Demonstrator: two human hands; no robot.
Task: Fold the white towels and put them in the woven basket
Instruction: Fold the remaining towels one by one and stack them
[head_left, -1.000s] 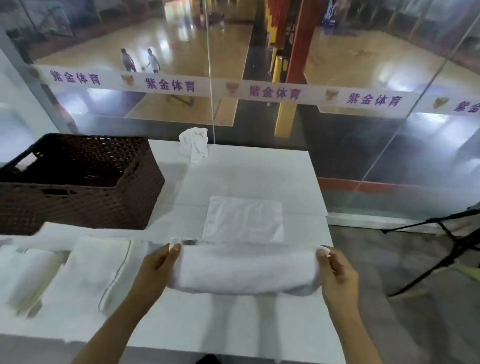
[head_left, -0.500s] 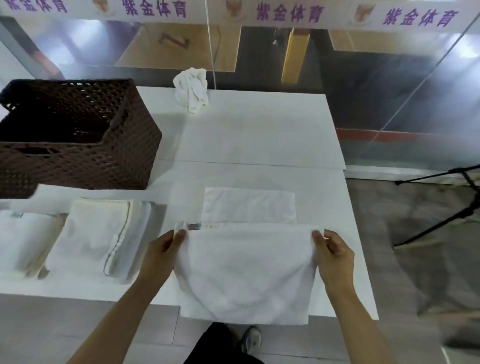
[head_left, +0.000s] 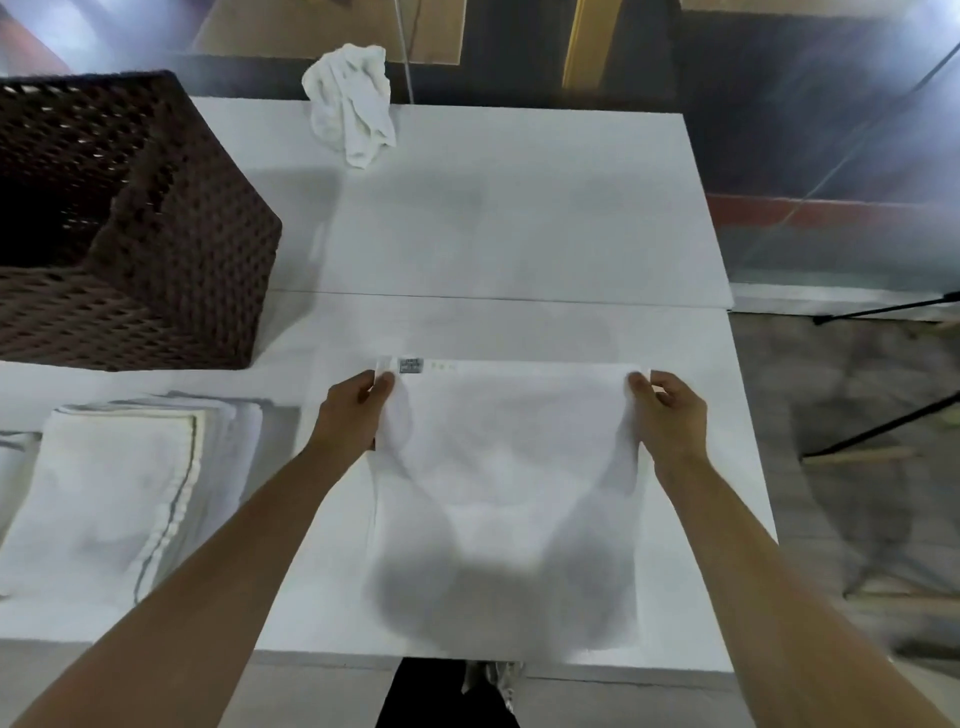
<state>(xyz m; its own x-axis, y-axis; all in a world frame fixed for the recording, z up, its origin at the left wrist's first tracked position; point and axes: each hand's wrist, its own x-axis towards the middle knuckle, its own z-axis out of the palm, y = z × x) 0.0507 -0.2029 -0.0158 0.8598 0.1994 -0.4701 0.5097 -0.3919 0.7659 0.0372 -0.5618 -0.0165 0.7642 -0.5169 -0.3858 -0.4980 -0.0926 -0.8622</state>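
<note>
A white towel (head_left: 511, 483) lies spread on the white table (head_left: 519, 234), reaching from the table's middle to its near edge. My left hand (head_left: 353, 410) pinches its far left corner, beside a small label. My right hand (head_left: 670, 410) pinches its far right corner. The dark brown woven basket (head_left: 171, 249) stands at the left, open side up; its inside is dark and I cannot tell what is in it. A folded white towel (head_left: 114, 493) with a ribbed border lies in front of the basket. A crumpled white towel (head_left: 353, 104) sits at the table's far edge.
Part of another folded towel (head_left: 10, 478) shows at the left frame edge. A glass wall runs behind the table. Black tripod legs (head_left: 883, 431) stand on the floor to the right. My shoes and dark trousers (head_left: 447, 696) show below the table's near edge.
The towel, held bunched a second ago, has been spread out flat, covering the small white towel that lay there. Both hands moved forward with its corners. The camera tilted further down.
</note>
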